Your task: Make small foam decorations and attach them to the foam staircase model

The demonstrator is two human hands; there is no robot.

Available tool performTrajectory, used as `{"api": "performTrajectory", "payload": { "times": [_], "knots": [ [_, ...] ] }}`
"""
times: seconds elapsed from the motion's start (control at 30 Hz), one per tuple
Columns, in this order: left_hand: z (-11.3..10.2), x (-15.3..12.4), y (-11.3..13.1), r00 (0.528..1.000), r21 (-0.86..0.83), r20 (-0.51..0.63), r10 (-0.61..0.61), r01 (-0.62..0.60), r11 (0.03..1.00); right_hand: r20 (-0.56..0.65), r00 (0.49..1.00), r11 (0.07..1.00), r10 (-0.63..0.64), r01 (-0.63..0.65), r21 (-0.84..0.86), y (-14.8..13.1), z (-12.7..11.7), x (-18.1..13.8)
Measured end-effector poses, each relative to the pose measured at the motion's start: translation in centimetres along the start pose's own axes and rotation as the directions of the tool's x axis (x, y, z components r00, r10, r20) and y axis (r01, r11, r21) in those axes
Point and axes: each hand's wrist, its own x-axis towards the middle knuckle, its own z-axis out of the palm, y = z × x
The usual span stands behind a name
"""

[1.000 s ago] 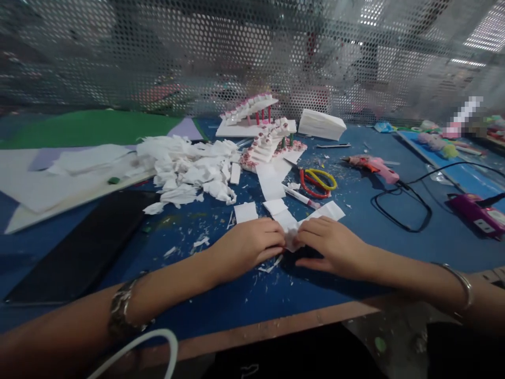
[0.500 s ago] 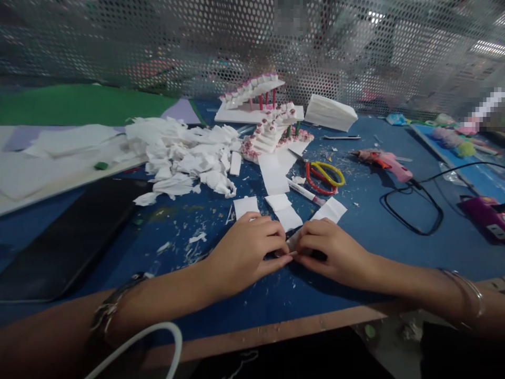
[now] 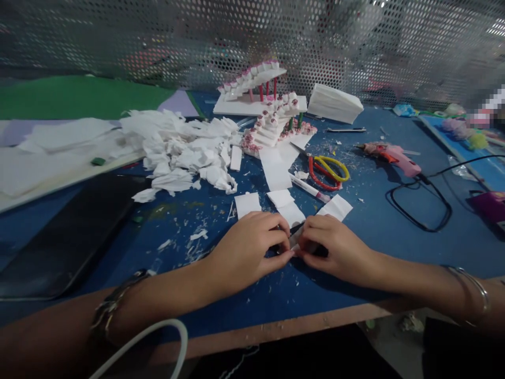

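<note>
Close together over the blue table, both my hands pinch a small white paper strip (image 3: 294, 239). My left hand (image 3: 250, 250) has thumb and fingertips closed on its left end. From the other side, my right hand (image 3: 337, 245) is closed on it with curled fingers. My fingers hide much of the strip. Just beyond the hands lie white paper pieces: one square (image 3: 248, 204), one creased piece (image 3: 287, 207) and one slanting piece (image 3: 335, 207) behind my right hand. Whether that slanting piece joins the held strip, I cannot tell.
Scissors (image 3: 331, 167) and a marker (image 3: 310, 188) lie beyond my hands. Farther back stand white stair models (image 3: 272, 126). Crumpled paper (image 3: 185, 150) and a black phone-like slab (image 3: 74, 237) are left; a pink glue gun (image 3: 400, 159) with a cord is right.
The fingers have shifted slightly around the paper strip, and a bit more of it shows between them. The view has moved a little; the things on the table lie as before.
</note>
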Motion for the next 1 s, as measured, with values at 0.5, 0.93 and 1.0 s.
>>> {"api": "performTrajectory", "payload": {
  "times": [0.5,0.93,1.0],
  "knots": [
    [-0.5,0.5,0.3,0.995,0.095,0.044,-0.084,0.08,0.992,0.066,0.991,0.993,-0.113,0.115,-0.033,-0.4,-0.5,-0.2],
    [-0.4,0.4,-0.1,0.974,0.228,0.125,0.191,-0.216,0.95,0.089,0.896,0.767,-0.435,0.42,-0.486,-0.5,-1.5,-0.7],
    [-0.3,0.3,0.3,0.953,0.323,0.126,0.274,-0.301,0.897,0.127,0.89,0.767,-0.438,0.443,-0.465,-0.3,-2.2,-0.8]
  ]
}}
